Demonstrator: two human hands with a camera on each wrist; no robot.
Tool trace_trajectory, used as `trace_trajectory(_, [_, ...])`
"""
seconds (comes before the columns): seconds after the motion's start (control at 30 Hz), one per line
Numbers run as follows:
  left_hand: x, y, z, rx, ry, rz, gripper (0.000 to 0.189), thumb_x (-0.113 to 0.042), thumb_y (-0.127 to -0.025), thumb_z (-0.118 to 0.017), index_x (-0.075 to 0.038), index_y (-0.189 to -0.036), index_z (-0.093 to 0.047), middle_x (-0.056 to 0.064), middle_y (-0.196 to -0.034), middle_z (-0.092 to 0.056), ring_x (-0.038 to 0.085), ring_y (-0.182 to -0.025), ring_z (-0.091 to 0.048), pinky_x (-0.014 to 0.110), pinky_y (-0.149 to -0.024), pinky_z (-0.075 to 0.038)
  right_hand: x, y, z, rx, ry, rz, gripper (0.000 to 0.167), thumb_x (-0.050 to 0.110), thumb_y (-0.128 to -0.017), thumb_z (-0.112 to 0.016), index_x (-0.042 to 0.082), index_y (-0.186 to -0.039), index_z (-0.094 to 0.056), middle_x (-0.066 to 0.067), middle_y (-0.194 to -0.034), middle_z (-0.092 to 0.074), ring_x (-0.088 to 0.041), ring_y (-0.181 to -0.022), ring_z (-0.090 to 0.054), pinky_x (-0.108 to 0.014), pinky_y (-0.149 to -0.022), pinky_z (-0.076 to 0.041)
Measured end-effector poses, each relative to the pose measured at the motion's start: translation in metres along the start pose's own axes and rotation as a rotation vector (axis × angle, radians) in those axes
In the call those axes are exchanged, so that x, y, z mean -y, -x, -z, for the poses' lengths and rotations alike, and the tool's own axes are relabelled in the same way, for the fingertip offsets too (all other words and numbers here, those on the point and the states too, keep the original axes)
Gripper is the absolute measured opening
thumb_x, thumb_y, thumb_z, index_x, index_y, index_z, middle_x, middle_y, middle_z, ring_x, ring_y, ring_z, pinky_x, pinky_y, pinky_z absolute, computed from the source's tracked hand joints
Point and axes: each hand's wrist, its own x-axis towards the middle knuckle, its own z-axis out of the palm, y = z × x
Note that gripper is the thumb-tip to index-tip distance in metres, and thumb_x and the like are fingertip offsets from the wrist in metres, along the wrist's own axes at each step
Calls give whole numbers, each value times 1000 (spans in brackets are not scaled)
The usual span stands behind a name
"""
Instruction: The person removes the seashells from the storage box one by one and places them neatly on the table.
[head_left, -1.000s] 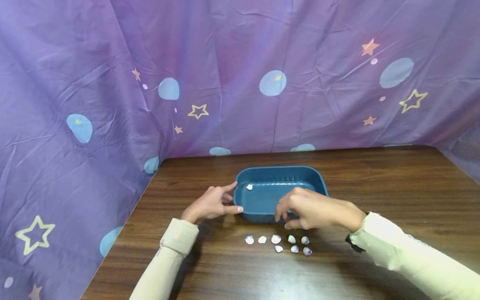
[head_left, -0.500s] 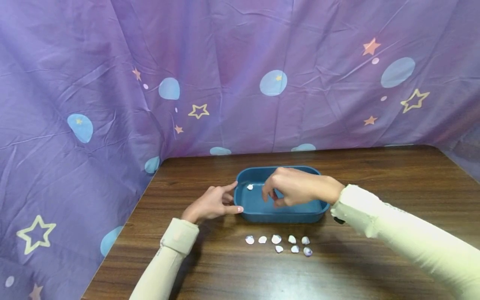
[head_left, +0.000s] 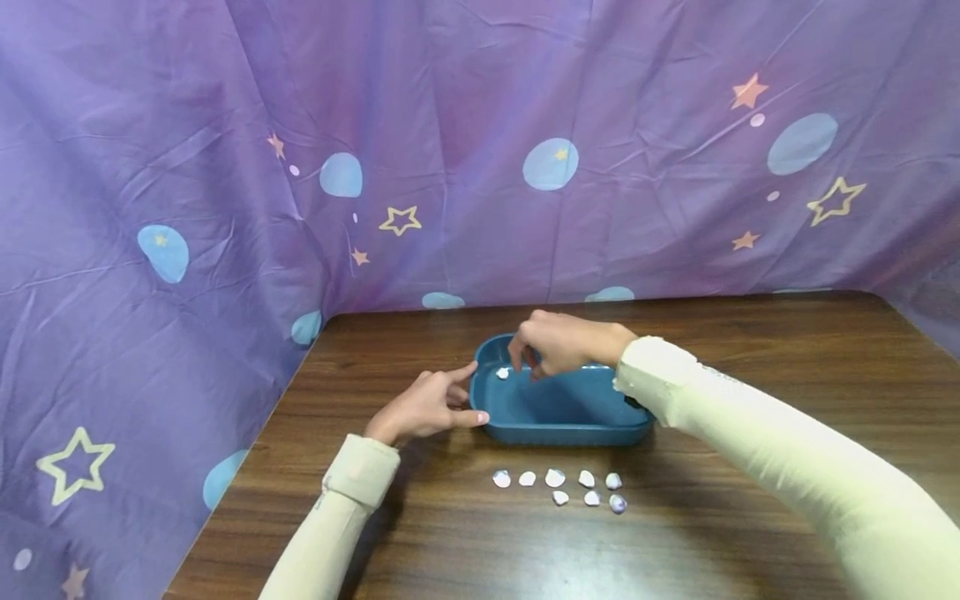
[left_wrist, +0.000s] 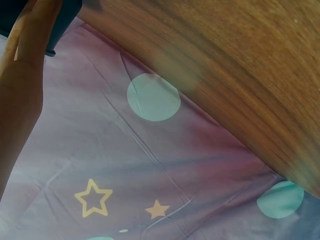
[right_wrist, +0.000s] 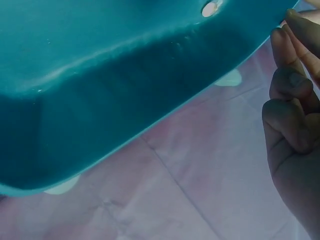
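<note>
A blue plastic tub (head_left: 566, 435) stands on the table, one small white seashell (head_left: 502, 373) lying inside near its left end. My left hand (head_left: 429, 406) steadies the tub's left end, with straight index finger and thumb spread apart against the rim. Over the tub's back left part, my right hand (head_left: 562, 343) holds thumb and fingertips pinched together, pointing down. Between those tips the right wrist view gives a pale edge of a shell, mostly hidden by the fingers. Several more seashells (head_left: 555, 477) lie in two rows on the table in front of the tub.
The dark wooden table (head_left: 787, 392) extends to both sides of the tub. Behind it and along the left hangs a purple cloth (head_left: 480, 100) with stars and pale blue spots, meeting the table's back edge.
From above the tub's front rim, my right hand has travelled back and left to over its far left part, fingers still together. My left hand stays put, and so do the shells.
</note>
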Motion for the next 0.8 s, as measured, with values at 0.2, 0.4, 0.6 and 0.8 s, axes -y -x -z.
trace_trajectory(0.2, [0,1,2,3,-16,-1,88,-38,-89,-75,-2,-156,-30,13,-117,-75,26,-111,-73,42,-103,-56,-13,-19,-3,-17,7,-38,16,6,-75,-82,17,-86,-77,6,-77,-74,-5,-68,-65,-23,-64,-57])
trace_trajectory(0.4, [1,1,0,15,18,-6,89,-37,-90,-75,-2,-157,-28,13,-117,-76,27,-113,-72,42,-102,-57,-22,-32,-13,3,-2,-80,16,6,-76,-84,12,-90,-79,3,-79,-76,-6,-70,-66,-24,-65,-58])
trace_trajectory(0.6, [-1,1,2,3,2,-9,88,-37,-90,-75,-2,-157,-29,14,-117,-75,27,-112,-73,41,-102,-57,-24,-45,-19,19,41,-125,16,4,-74,-83,14,-87,-79,4,-81,-76,-8,-71,-64,-23,-65,-57])
trace_trajectory(0.8, [-1,2,0,3,8,-9,87,-37,-90,-75,-1,-156,-30,14,-116,-76,27,-112,-73,41,-101,-58,-22,-56,-31,87,14,-215,14,5,-80,-80,14,-90,-79,0,-85,-75,-9,-58,-63,-21,-53,-54])
